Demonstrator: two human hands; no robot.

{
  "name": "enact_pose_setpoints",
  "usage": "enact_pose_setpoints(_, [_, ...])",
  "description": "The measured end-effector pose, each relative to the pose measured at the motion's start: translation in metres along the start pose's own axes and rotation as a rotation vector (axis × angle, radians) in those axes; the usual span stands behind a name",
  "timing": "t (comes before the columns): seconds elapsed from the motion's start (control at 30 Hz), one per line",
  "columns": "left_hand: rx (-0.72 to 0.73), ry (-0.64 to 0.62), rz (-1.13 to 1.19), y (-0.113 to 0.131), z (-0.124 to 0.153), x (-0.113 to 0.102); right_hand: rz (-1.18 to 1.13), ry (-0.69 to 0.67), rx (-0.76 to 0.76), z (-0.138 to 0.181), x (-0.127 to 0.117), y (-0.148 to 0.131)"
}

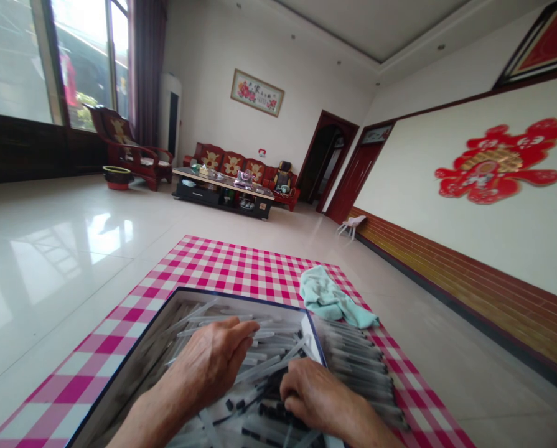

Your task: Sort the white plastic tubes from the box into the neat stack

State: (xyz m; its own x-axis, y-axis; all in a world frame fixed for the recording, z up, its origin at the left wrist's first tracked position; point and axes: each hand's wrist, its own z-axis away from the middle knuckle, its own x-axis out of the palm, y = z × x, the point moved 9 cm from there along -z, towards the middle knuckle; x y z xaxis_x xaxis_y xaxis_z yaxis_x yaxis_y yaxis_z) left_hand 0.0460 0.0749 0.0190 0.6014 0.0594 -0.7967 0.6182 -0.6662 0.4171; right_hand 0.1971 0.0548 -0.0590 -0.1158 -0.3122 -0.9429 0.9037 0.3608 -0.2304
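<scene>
Left hand (208, 367) and right hand (315, 398) curled, fingers resting on clear plastic black-tipped pens (269, 367), lying crisscross, in dark-rimmed white box (241, 300), bottom centre; any pinch unclear.

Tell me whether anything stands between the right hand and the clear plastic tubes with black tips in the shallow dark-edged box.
Nothing visible does: the right hand rests directly on the clear black-tipped plastic tubes inside the shallow dark-edged box.

Left hand (208, 364) and right hand (313, 395), both bare

Broad backs, thick fingers, and bare forearms (150, 423) running off the lower edge.
</scene>
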Motion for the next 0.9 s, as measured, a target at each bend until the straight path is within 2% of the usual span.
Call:
enact_pose_setpoints(0.17, [-0.011, -0.013, -0.011, 0.001, 0.001, -0.001, -0.016, -0.002, -0.028, -0.002, 0.009, -0.005])
enact_pose_setpoints(0.3, [0.0, -0.013, -0.001, 0.001, 0.001, 0.001, -0.007, 0.016, -0.011, -0.001, 0.006, -0.011])
enact_pose_setpoints(0.47, [0.025, 0.017, 0.015, 0.001, 0.0, 0.0, 0.035, -0.029, -0.048, -0.003, 0.005, -0.024])
enact_pose_setpoints(0.67, [0.008, -0.006, 0.023, 0.002, -0.001, -0.001, -0.032, -0.006, -0.02, -0.007, 0.015, -0.017])
enact_pose_setpoints(0.8, [-0.004, -0.004, 0.052, 0.002, -0.001, -0.002, -0.206, 0.145, -0.001, -0.006, -0.011, -0.018])
enact_pose_setpoints(0.9, [-0.006, -0.001, 0.072, 0.004, -0.001, -0.002, -0.545, 0.287, -0.008, -0.009, -0.04, -0.021])
